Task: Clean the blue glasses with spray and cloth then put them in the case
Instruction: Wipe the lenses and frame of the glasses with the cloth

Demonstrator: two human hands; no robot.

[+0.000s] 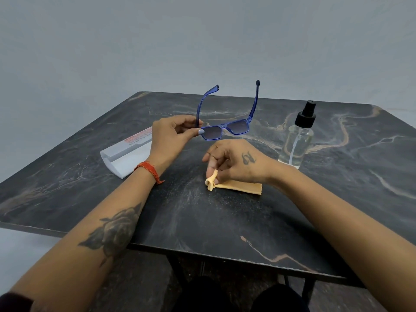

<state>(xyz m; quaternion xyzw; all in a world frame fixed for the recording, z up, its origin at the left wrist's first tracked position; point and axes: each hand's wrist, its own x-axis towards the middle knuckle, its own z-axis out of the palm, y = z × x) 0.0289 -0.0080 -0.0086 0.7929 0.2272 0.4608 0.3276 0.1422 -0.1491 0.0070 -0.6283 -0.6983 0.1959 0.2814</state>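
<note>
- right hand pinches the corner of the cloth, the rest lying on the table; advise gathering a flat pad before wiping.
- left hand grips the glasses at the hinge, held above the table at 12 o'clock of the cloth; support the frame, wipe each lens lightly.
- bottle stands at 2 o'clock, case lies at 10 o'clock.

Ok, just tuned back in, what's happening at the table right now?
A person is partway through cleaning the blue glasses. The left hand holds them above the table by one corner of the frame, arms unfolded and pointing up. The right hand pinches one end of the yellow cloth, the rest of which lies on the table. The spray bottle stands upright to the right, untouched. The white case lies to the left.
</note>
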